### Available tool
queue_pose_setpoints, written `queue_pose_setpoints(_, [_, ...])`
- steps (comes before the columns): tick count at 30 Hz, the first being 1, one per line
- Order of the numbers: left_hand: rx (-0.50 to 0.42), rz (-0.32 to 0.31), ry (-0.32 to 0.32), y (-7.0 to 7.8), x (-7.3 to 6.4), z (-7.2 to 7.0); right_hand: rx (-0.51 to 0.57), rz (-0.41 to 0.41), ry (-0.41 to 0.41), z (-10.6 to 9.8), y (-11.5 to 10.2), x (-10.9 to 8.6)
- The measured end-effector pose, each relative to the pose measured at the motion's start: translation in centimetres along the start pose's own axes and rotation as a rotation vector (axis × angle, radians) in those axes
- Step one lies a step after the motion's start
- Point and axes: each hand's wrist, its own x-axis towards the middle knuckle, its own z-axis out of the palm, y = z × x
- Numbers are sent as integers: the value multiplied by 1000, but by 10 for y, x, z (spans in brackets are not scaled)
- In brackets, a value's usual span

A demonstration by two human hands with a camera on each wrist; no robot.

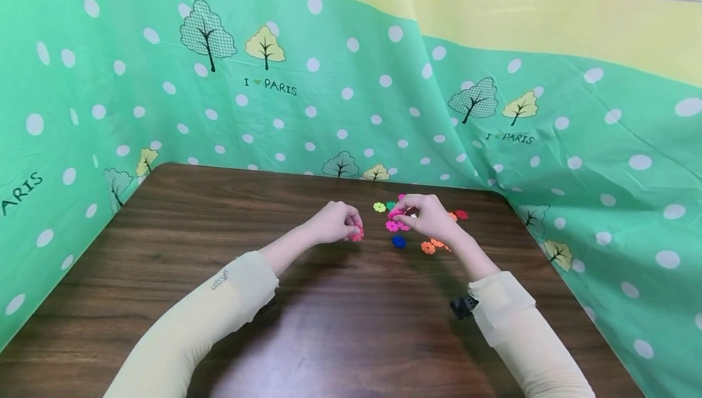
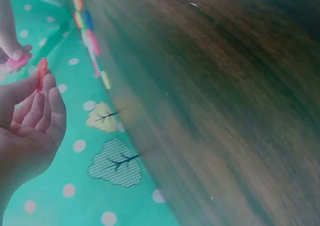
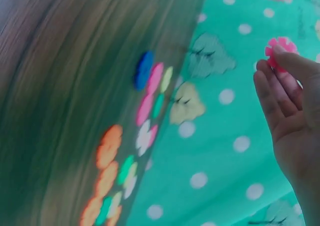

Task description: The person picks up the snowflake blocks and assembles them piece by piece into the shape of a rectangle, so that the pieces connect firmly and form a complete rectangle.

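My left hand [image 1: 331,223] pinches a coral-red flower-shaped disc [image 1: 358,234] between thumb and finger. In the left wrist view that red disc [image 2: 42,74] is held edge-on, upright. To the right, my right hand [image 1: 433,221] pinches a pink flower-shaped disc [image 3: 281,53] with notched edges. Both hands are raised over the far part of the table, a short gap between them. Around and under the right hand lie similar discs: a blue disc [image 1: 398,241], a yellow-green disc [image 1: 379,207], a pink disc [image 1: 392,226] and an orange disc [image 1: 428,247]. That hand hides some of them.
The brown wooden table [image 1: 307,337] has its far edge against a green dotted curtain [image 1: 351,105], which also hangs along both sides. A red disc [image 1: 461,214] lies at the right of the scattered group. A black band [image 1: 464,307] shows by the right cuff.
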Motion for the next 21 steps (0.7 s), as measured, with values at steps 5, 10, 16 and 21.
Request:
queue_pose_setpoints(5, [-122, -19, 129, 8, -17, -18, 17, -4, 93, 2, -27, 8])
queue_pose_setpoints(10, [-229, -48, 264, 19, -38, -37, 51, 39, 182, 8, -58, 13])
queue_pose_setpoints(16, [-337, -73, 337, 27, -63, -46, 109, -12, 231, 19, -89, 14])
queue_pose_setpoints(21, [-431, -79, 383, 32, -81, -47, 146, -33, 252, 26, -108, 10])
